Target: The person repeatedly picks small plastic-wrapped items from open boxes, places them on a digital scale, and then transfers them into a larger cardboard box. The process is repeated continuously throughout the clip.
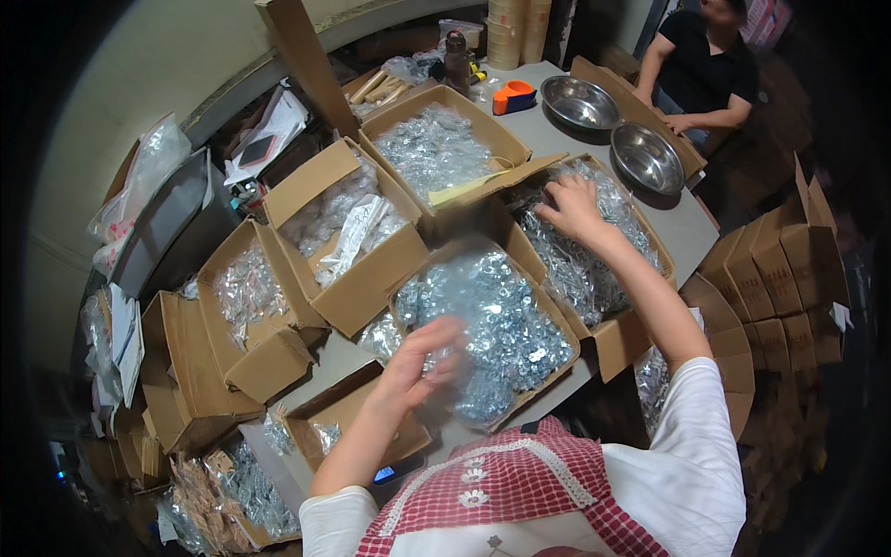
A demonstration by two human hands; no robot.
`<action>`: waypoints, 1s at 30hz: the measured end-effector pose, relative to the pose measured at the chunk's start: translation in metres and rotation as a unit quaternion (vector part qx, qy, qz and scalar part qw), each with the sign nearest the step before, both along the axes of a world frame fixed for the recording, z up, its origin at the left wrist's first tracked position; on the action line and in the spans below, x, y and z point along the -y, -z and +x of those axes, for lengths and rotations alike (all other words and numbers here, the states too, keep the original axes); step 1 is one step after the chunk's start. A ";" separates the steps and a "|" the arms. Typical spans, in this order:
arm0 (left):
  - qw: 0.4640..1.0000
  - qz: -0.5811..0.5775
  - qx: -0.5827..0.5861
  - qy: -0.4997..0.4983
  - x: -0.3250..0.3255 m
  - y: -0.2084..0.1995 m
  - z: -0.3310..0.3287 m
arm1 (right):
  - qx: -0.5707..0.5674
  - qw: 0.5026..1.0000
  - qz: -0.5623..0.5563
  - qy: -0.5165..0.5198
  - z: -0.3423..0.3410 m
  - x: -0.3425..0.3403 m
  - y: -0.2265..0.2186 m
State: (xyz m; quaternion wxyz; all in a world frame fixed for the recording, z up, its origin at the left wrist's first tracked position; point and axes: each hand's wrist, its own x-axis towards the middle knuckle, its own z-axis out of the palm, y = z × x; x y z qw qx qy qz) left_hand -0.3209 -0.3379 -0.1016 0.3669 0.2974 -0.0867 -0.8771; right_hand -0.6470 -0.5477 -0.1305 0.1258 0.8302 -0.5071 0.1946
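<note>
My right hand reaches into the cardboard box of shiny metal parts on the right. Its fingers are bent and apart, with the tips at the parts; nothing shows in its grip. Over the near-left edge of a tray heaped with small silvery metal pieces is my left hand. Motion smears its fingers, so I cannot see whether they hold anything. A clear plastic sheet or bag seems to lie over part of that heap.
Open boxes of bagged parts stand left and behind: a far box, a middle box and a left box. Two steel bowls and an orange-blue tape dispenser sit at the back. Another person is at the far right.
</note>
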 end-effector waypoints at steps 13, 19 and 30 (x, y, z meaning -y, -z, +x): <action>0.983 -0.066 0.144 -0.093 -0.049 0.004 -0.007 | 0.442 0.583 0.647 -0.216 0.078 -0.112 -0.084; 0.943 -0.007 0.281 -0.180 -0.077 0.018 0.019 | 0.309 0.769 0.554 -0.074 0.165 -0.095 -0.033; 0.828 -0.190 0.498 -0.175 -0.148 0.054 0.111 | 0.491 0.675 0.521 -0.176 0.192 -0.117 0.002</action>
